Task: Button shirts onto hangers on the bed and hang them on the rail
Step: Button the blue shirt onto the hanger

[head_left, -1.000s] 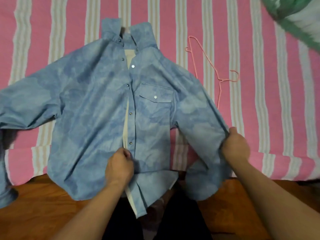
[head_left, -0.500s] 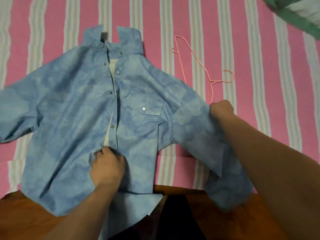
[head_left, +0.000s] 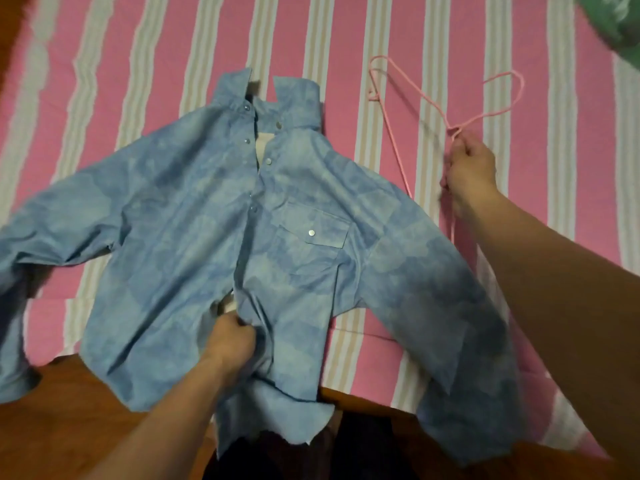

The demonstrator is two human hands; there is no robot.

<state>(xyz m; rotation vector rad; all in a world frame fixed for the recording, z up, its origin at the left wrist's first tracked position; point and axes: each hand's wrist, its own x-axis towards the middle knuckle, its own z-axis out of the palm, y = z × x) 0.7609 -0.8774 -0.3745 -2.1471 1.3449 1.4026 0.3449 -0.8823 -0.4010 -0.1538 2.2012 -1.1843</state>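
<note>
Item one, centre-left of the frame: our blue shirt [head_left: 180, 237] lies front-up on the striped bed [head_left: 554, 168], collar toward the top, hem hanging over the near edge, with our left hand [head_left: 231, 344] pinching the placket low at centre. Item two, upper right: a pink hanger [head_left: 398, 133] on the sheet beside the shirt, our right hand [head_left: 471, 171] gripping it at the neck below the hook.

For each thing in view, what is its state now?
shirt: flat on the bed, front placket partly open, hem over the edge.
hanger: outside the shirt, held at the neck.
right hand: grips the hanger.
left hand: grips the lower placket.
bed: striped pink cover.
</note>
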